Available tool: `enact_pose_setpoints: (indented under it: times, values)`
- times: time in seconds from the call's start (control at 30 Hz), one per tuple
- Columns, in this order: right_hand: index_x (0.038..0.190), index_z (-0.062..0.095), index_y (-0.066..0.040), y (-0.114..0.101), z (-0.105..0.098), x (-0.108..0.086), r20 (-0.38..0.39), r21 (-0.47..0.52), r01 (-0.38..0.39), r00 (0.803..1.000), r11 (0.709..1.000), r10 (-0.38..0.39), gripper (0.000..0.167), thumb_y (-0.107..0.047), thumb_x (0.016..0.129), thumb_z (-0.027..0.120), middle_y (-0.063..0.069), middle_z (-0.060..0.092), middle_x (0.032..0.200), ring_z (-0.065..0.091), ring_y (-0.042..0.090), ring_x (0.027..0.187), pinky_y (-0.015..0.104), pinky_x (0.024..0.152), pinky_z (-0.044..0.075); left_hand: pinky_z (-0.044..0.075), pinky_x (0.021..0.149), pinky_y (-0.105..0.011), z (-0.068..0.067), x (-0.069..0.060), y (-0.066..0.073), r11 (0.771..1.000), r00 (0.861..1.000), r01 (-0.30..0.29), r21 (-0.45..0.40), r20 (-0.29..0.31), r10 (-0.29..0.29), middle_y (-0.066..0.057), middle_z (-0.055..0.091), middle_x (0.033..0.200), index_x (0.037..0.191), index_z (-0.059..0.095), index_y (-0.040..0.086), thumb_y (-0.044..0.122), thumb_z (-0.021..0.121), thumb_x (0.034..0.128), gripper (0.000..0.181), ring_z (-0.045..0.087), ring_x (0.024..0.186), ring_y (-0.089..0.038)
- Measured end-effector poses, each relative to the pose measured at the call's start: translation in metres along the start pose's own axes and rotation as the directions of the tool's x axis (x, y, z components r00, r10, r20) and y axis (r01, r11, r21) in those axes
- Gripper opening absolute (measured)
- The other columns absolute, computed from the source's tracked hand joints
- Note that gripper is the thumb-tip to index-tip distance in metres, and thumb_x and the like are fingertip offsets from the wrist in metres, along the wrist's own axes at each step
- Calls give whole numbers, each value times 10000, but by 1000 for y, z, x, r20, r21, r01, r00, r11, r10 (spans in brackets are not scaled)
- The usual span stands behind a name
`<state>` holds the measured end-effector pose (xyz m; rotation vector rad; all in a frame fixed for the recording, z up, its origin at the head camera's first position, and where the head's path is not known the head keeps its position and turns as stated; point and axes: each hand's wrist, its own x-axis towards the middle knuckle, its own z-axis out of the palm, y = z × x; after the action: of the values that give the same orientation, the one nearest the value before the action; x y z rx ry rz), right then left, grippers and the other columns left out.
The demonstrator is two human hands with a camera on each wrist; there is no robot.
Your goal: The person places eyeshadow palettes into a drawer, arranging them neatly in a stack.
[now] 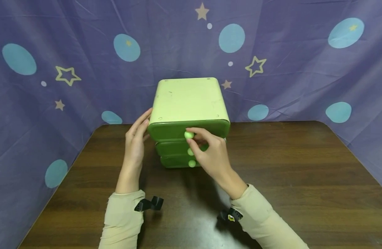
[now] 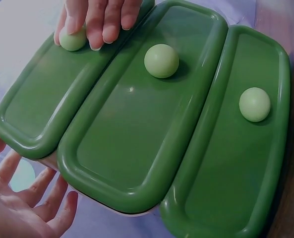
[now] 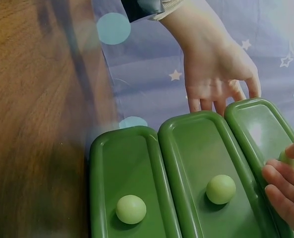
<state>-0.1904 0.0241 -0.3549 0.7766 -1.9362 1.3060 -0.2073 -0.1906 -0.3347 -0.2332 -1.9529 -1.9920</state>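
A small light-green drawer cabinet (image 1: pixel 188 98) stands on the table, with three stacked dark-green drawer fronts. My right hand (image 1: pixel 214 152) pinches the round knob (image 1: pixel 189 135) of the top drawer (image 1: pixel 167 131) between thumb and fingertips. My left hand (image 1: pixel 135 141) lies along the cabinet's left side, its fingers extended; in the left wrist view, that hand (image 2: pixel 30 198) is beside the top drawer's end. The middle knob (image 2: pixel 161 61) and the bottom knob (image 2: pixel 255 104) are untouched. Whether the top drawer is pulled out at all, I cannot tell.
The cabinet sits toward the back of a dark wooden table (image 1: pixel 287 180). Behind it hangs a purple cloth (image 1: pixel 178 45) printed with stars and blue ovals. Black straps with small devices (image 1: pixel 148 204) are on both wrists.
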Motion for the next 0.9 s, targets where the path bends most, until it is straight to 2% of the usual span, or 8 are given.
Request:
enact_pose_setpoints:
  times: [0.43, 0.7, 0.9]
  values:
    - [1105, 727, -47, 3, 2, 4, 3, -8, 15, 1000, 1000, -15, 237, -16, 869, 730, 16, 717, 771, 646, 91, 657, 225, 636, 542, 411, 921, -335, -1, 0, 0, 1000, 1000, 2, -13, 6, -2, -23, 561, 1408, 1436, 541, 132, 263, 462, 1055, 411, 498, 1234, -139]
    - [1128, 714, -46, 4, 3, 3, 33, -17, 16, 999, 1000, -15, 249, -24, 881, 733, 23, 716, 791, 650, 102, 669, 225, 650, 545, 380, 939, -353, 0, -3, 7, 999, 1000, 14, 40, -2, -14, -50, 534, 1431, 1449, 525, 140, 272, 430, 1067, 415, 467, 1263, -152]
    - [1216, 675, -60, -1, -8, -3, 96, -48, -20, 995, 999, 24, 311, -27, 908, 707, 31, 734, 901, 669, 111, 747, 259, 700, 551, 389, 909, -328, 1, -5, 9, 994, 1000, 4, 105, -4, -4, -36, 537, 1425, 1457, 515, 152, 272, 407, 1079, 411, 479, 1227, -133]
